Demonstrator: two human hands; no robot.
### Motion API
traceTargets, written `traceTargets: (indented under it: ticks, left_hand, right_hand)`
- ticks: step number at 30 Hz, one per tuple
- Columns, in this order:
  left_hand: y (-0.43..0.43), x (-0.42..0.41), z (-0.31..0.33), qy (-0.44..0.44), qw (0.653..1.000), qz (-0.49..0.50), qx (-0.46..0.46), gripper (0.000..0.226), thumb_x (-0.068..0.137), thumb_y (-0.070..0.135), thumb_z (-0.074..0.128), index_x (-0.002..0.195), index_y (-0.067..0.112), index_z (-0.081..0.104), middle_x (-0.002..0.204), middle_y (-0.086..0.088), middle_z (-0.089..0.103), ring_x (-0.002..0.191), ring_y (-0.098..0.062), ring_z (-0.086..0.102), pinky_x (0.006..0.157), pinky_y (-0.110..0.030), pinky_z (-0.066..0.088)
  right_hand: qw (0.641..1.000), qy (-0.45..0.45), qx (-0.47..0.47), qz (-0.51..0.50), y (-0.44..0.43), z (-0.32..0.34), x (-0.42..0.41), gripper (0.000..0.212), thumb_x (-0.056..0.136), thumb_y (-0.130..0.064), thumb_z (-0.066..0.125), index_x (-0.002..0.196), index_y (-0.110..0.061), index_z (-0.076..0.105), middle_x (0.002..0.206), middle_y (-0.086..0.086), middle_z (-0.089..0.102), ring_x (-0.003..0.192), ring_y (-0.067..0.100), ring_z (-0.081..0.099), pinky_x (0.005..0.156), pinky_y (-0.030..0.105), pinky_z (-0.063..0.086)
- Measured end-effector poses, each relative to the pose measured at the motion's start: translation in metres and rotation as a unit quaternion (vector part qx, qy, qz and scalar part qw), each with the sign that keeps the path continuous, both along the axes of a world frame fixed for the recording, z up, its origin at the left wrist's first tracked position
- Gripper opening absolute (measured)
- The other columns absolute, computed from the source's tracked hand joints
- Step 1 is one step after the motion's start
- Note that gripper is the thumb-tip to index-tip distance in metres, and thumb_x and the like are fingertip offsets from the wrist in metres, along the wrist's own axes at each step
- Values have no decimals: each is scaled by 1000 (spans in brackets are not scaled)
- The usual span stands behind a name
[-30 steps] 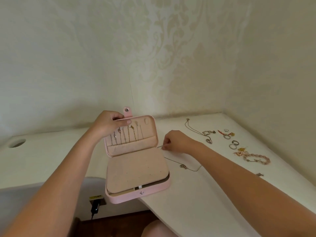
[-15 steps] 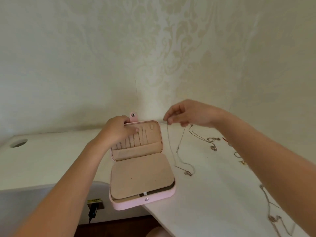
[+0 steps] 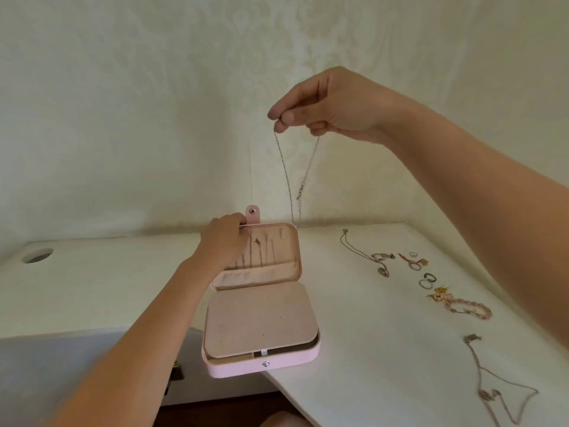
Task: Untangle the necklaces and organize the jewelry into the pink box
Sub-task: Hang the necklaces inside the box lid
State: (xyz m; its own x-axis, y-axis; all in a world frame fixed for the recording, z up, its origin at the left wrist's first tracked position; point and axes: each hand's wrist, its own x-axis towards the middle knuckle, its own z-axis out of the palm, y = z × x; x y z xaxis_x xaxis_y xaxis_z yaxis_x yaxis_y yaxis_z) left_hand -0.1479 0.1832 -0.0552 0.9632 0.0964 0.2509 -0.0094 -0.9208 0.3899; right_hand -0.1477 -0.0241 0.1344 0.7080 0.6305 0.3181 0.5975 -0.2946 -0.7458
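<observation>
Table [image 3: 354, 334], white and set into a wallpapered corner, carries everything. Your pink box [image 3: 234, 369] lies open at its near edge, with the lid [image 3: 294, 251] raised towards the wall and a beige padded panel covering the base. Several fine chains [image 3: 261, 254] hang in a row inside the lid, above a pocket.

Your hands are well apart. Your left hand [image 3: 224, 238] grips the top edge of the lid with its fingers curled over the rim, just beside the snap tab [image 3: 253, 214]. Your right hand [image 3: 332, 109] is held high above the box and pinches a thin silver necklace [image 3: 284, 167] between thumb and fingertips. The necklace hangs free in two strands: the longer drops to the lid's far corner, and the shorter ends in a clasp in mid-air.

To the right on the table lie a loose chain necklace [image 3: 492, 383] near you, a pendant necklace [image 3: 360, 254] farther back, a pink beaded bracelet [image 3: 465, 306] between them, and a few small rings [image 3: 428, 280].
</observation>
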Motion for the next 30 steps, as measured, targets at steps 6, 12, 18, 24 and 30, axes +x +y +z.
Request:
traceTargets:
  ticks: [6, 12, 18, 24, 30]
  left_hand:
    - [2, 1, -4, -22, 999, -6, 22, 23, 98, 19, 40, 105, 8, 58, 97, -10, 64, 92, -30, 56, 74, -36, 43]
    - [2, -1, -3, -39, 999, -12, 10, 22, 98, 18, 41, 105, 8, 59, 97, -11, 63, 92, -30, 56, 78, -40, 46]
    - [2, -1, -4, -46, 999, -12, 14, 23, 99, 18, 39, 107, 8, 58, 96, -11, 62, 94, -31, 54, 78, -41, 44]
    - [2, -1, -5, -47, 999, -10, 10, 25, 99, 17, 38, 112, 8, 58, 100, -11, 61, 96, -30, 52, 81, -41, 43]
    - [1, -2, -4, -49, 999, -8, 8, 26, 99, 19, 38, 114, 9, 57, 104, -10, 61, 100, -30, 50, 82, -38, 41]
  right_hand:
    - [998, 32, 54, 11, 14, 7, 11, 16, 84, -5, 67, 98, -12, 71, 92, 2, 73, 69, 6, 59, 71, 18, 49]
    - [997, 50, 59, 7, 24, 0, 21, 15, 83, -3, 68, 94, -13, 72, 89, 1, 74, 68, 5, 59, 72, 17, 50]
    - [997, 55, 47, 8, 26, -6, 24, 15, 84, -3, 67, 95, -12, 72, 90, 1, 74, 69, 6, 59, 71, 17, 50]
    - [1000, 27, 12, -9, 26, -6, 26, 16, 84, -6, 68, 98, -13, 72, 92, 0, 74, 65, 2, 56, 68, 14, 46]
    - [999, -7, -36, -14, 28, -11, 31, 17, 83, -8, 69, 98, -13, 73, 90, -2, 75, 69, 2, 57, 66, 13, 46]
